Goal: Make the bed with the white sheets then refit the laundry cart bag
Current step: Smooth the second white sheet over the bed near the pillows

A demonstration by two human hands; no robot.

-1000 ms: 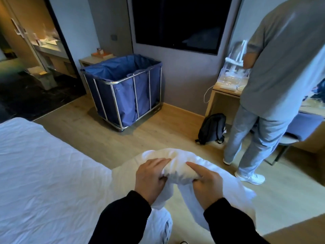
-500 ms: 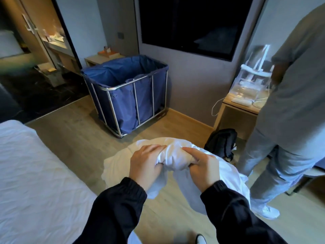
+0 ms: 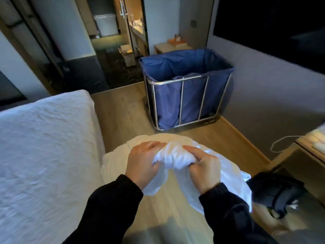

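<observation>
A bunched white sheet [image 3: 173,156] hangs in front of me, with folds trailing down on both sides. My left hand [image 3: 142,162] grips it at the left and my right hand [image 3: 204,166] grips it at the right, both in black sleeves. The bed [image 3: 44,152], covered in a wrinkled white quilted layer, fills the left side. The laundry cart [image 3: 184,103], a metal frame with a blue bag [image 3: 175,64] open at the top, stands ahead on the wooden floor against the grey wall.
A black backpack [image 3: 277,192] lies on the floor at the right, beside a wooden desk [image 3: 311,152] with a white cable. A small side table [image 3: 168,47] stands behind the cart. A bathroom doorway [image 3: 112,50] opens at the back.
My view has swung left: the cart now sits centre-right, the bed looms larger, and the person in grey has left the frame. Both hands keep their grip on the sheet.
</observation>
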